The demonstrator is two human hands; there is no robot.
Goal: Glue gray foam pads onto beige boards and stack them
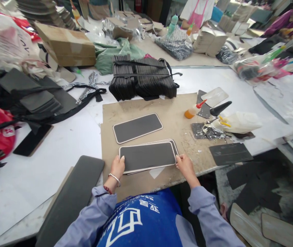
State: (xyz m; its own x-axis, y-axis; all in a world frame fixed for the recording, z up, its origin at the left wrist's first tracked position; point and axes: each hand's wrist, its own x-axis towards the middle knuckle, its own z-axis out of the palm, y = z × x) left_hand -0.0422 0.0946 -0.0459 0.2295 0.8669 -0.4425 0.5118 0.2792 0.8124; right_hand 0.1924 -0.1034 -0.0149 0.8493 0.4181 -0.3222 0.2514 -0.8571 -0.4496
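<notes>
The left hand [117, 167] and right hand [186, 167] pinch opposite ends of a pale-rimmed dark panel [147, 157], apparently to steady it evenly over a second panel [174, 144] on the brown board [176, 111].

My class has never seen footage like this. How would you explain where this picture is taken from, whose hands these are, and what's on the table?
There is no machine here. A camera on a person's head looks forward and down at their own bare hands. The left hand and right hand hold a pale-edged dark panel by its ends; another shows partly beneath. Beyond it, a similar loose panel lies on brown cardboard. Farther back sits a strapped black bundle; toward the right stands a red-tipped bottle.
</notes>
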